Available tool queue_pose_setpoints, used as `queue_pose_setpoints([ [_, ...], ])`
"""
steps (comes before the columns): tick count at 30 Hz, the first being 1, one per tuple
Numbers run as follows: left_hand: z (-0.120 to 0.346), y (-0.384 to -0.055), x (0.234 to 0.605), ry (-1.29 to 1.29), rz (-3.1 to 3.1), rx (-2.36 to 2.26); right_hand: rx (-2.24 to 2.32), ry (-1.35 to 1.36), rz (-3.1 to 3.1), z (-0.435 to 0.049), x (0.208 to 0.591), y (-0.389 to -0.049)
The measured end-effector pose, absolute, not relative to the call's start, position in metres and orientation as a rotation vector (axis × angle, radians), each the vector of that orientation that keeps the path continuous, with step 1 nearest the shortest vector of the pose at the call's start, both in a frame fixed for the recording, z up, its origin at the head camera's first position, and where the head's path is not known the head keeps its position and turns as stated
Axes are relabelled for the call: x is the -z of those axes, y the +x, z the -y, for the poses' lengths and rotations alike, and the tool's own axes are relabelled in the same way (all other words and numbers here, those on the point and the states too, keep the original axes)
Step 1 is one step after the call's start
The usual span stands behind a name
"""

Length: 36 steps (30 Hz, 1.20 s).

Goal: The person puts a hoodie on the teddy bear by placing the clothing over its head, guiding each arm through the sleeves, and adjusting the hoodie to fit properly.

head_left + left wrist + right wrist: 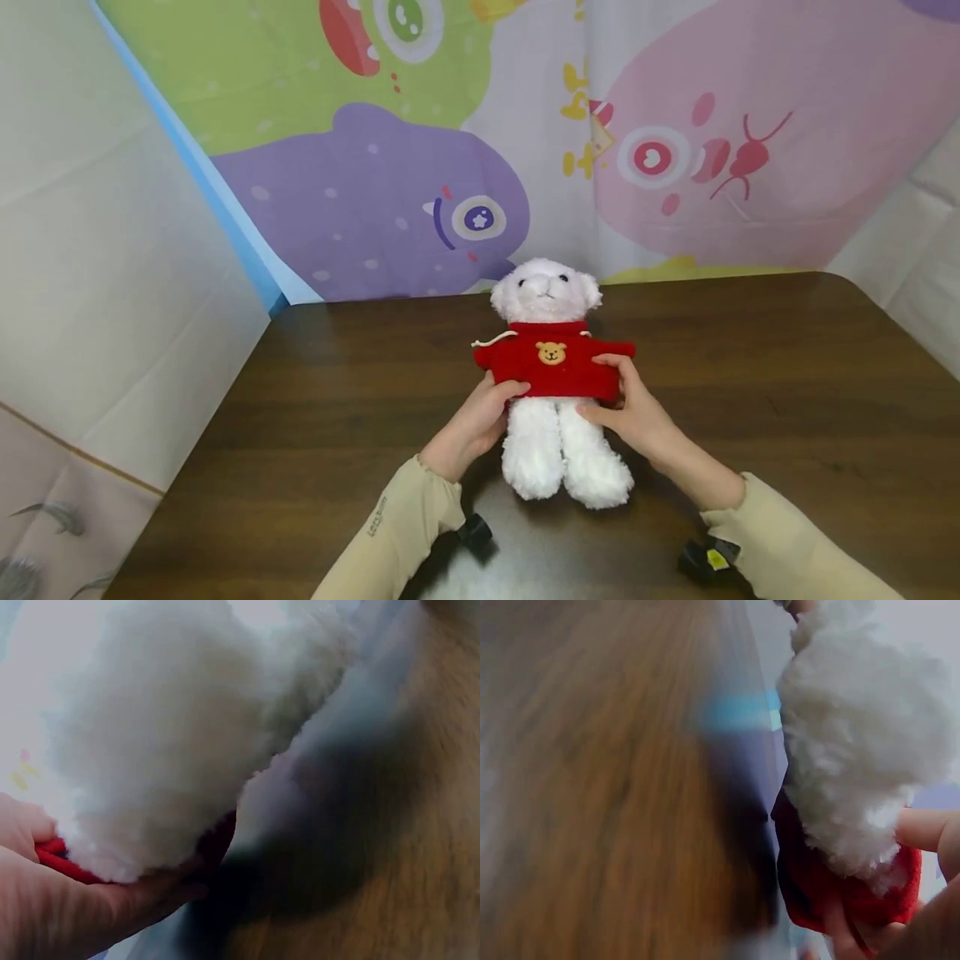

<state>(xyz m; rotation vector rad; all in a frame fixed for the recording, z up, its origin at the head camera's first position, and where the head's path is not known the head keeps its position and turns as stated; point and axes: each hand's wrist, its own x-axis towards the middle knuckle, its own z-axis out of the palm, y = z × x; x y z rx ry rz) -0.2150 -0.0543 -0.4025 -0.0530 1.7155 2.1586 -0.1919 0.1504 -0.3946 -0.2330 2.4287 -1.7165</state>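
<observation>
A white teddy bear [543, 292] in a red hoodie [573, 379] faces me at the middle of the table, head toward the back. A tan bear-face patch sits on its chest, and pale drawstrings hang at the neck. My left hand [474, 418] grips the hoodie's lower left side, thumb over the front. On the opposite side my right hand [636, 407] holds the hem, its thumb by the top of a leg and its index finger on the red cloth. Fluffy white legs [165, 735] fill much of the left wrist view. Fingers behind the bear are hidden in the head view.
The dark brown wooden table [787, 400] extends on both sides. Behind it hangs a cloth backdrop [540, 167] with cartoon animals, and a pale panel [112, 208] stands at the left. Dark wrist cameras [477, 533] show below both sleeves.
</observation>
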Motion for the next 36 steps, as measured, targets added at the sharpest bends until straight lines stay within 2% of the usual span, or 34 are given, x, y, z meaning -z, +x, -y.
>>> queue_pose_setpoints([
  [12, 0.052, -0.202, 0.397, -0.049, -1.769, -1.938, 1.461, -0.293, -2.540, -0.172, 0.386, -0.194],
  [18, 0.080, -0.206, 0.388, 0.054, -2.041, -1.547, 1.079, -0.428, -2.752, -0.185, 0.371, -0.191],
  [21, 0.095, -0.212, 0.383, 0.064, -2.154, -1.478, 0.922, -0.594, -2.894, -0.184, 0.362, -0.191],
  [29, 0.110, -0.227, 0.392, -0.102, -2.221, -1.774, 1.013, -1.147, -2.829, -0.142, 0.339, -0.204],
  [32, 0.105, -0.229, 0.399, -0.142, -2.185, -1.853, 1.058, -1.183, -2.780, -0.123, 0.341, -0.210],
  [36, 0.096, -0.230, 0.402, -0.105, -2.100, -2.008, 1.049, -1.078, -2.786, -0.109, 0.347, -0.215],
])
